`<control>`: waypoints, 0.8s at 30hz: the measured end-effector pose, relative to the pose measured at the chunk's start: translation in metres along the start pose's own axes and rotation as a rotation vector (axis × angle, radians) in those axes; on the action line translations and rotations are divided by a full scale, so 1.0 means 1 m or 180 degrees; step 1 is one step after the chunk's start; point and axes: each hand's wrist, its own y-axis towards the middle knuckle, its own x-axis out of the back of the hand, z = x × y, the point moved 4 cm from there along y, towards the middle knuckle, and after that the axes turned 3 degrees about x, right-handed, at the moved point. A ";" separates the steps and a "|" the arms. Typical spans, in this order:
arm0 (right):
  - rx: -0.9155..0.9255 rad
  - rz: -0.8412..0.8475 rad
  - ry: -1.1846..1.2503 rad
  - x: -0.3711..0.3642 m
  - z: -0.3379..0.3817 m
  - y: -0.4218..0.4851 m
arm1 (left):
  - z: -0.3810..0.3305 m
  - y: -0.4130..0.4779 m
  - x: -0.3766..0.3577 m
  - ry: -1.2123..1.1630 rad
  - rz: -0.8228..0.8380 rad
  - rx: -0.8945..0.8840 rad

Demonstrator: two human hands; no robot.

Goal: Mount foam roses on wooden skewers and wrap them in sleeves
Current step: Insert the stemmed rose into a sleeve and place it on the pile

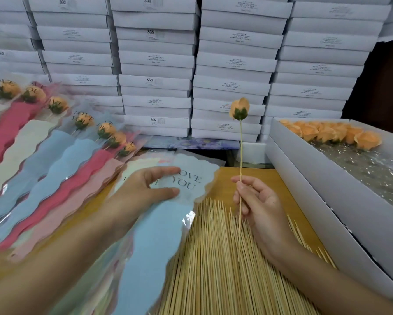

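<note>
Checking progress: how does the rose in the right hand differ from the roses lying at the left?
The held rose stands upright on a bare skewer, pinched by the right hand; the wrapped roses lie flat in a row. The held rose has no sleeve; the wrapped roses sit inside printed sleeves. Both are orange with green bases.

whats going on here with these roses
A person is making wrapped foam roses. The right hand pinches a skewer upright, an orange rose already on its tip. The left hand touches the top blue sleeve of a stack. At left lie wrapped roses; loose skewers and a box of rose heads sit nearby.
</note>
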 end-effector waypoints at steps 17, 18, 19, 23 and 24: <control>-0.0076 -0.0060 -0.0088 0.000 -0.006 0.001 | 0.027 -0.001 -0.020 0.0832 0.0740 -0.0025; -0.0076 -0.0058 -0.0111 0.000 -0.006 0.001 | 0.027 -0.002 -0.020 0.0772 0.0860 0.0001; -0.0079 -0.0054 -0.0134 0.000 -0.006 0.001 | 0.028 -0.002 -0.020 0.0621 0.0976 0.0064; -0.0083 -0.0022 -0.0222 0.000 -0.006 0.001 | 0.032 -0.004 -0.020 0.0042 0.1197 0.0167; -0.0081 -0.0009 -0.0225 0.000 -0.006 0.001 | 0.032 -0.004 -0.021 -0.0010 0.1080 0.0060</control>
